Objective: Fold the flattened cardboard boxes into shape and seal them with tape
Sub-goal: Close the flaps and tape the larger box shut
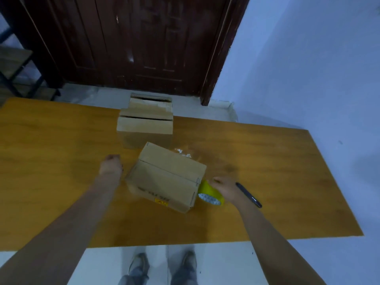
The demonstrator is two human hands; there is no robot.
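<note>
Gripping the yellow tape roll (210, 194) at the box's (166, 177) four o'clock, the right hand (225, 189); left hand (111, 164) curled, empty, at nine o'clock.

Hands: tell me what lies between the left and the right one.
In the head view, the tilted brown cardboard box lies between left hand and right hand, which grips the yellow tape roll.

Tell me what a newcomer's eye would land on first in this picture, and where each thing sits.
The yellow roll of tape stands out first, gripped by the right hand against the right end of the near cardboard box, mid-table. Next comes the bright orange table itself, with more cardboard boxes stacked at its far edge before a dark wooden door. A black pen lies just right of the right hand, while the left hand hovers curled, left of the near box.
</note>
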